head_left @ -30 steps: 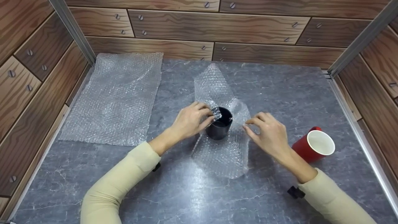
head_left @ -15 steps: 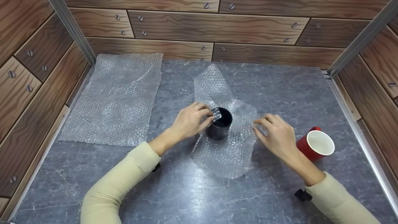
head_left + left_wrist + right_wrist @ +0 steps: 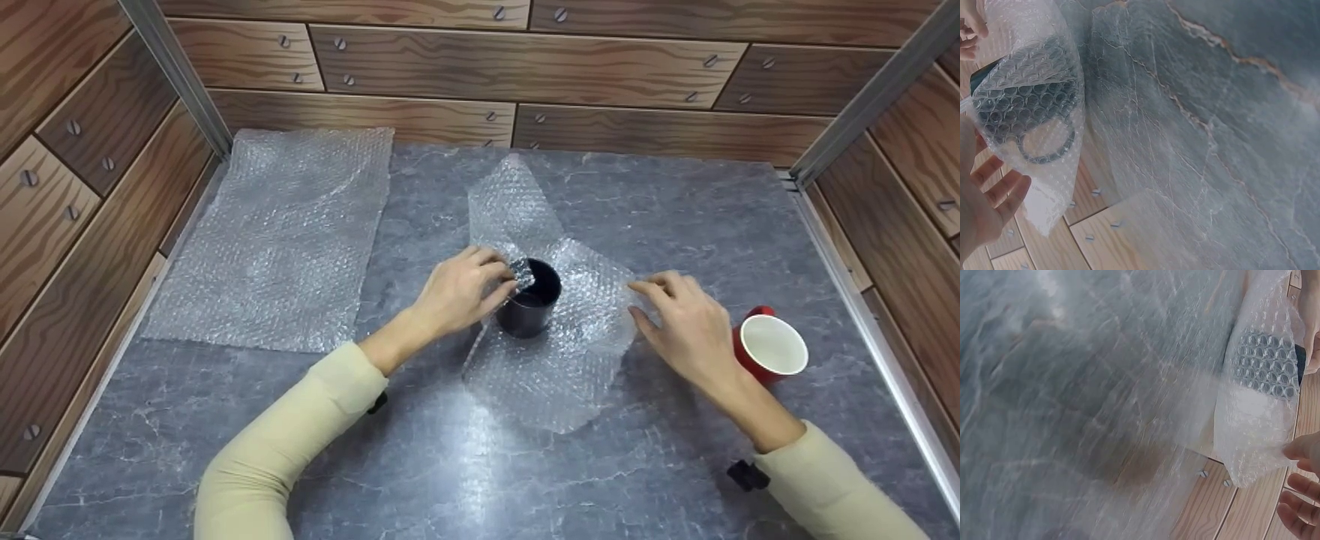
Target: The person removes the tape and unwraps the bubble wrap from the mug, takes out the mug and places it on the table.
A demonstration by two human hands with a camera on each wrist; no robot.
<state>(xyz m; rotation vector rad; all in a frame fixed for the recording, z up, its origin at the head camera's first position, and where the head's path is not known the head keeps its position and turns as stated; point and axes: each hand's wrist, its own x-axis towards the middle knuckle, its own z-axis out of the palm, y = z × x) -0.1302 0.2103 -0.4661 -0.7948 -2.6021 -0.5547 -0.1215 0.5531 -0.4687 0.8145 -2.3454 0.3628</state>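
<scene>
A black mug [image 3: 526, 319] stands upright on a sheet of bubble wrap [image 3: 544, 386]. Its handle [image 3: 1050, 159] shows through the wrap in the left wrist view. At the mug's left rim my left hand [image 3: 465, 289] pinches a crumpled part of the wrap that bends over into the mug's mouth; the other fingers are spread. To the right of the mug, my right hand [image 3: 686, 330] has thumb and forefinger at the outer edge of the same sheet. The right wrist view shows a fingertip on this wrap edge [image 3: 1280, 453], the remaining fingers loosely bent.
A red mug [image 3: 772, 345] with a white inside stands at the right, partly behind my right wrist. Another bubble wrap sheet [image 3: 277, 240] lies flat on the left of the grey marbled table [image 3: 420, 472]. Wood-patterned walls [image 3: 525, 64] enclose the back and sides.
My right hand has moved to the right, away from the black mug, and the wrap's right flap has spread outward along with it. My left hand has stayed at the rim.
</scene>
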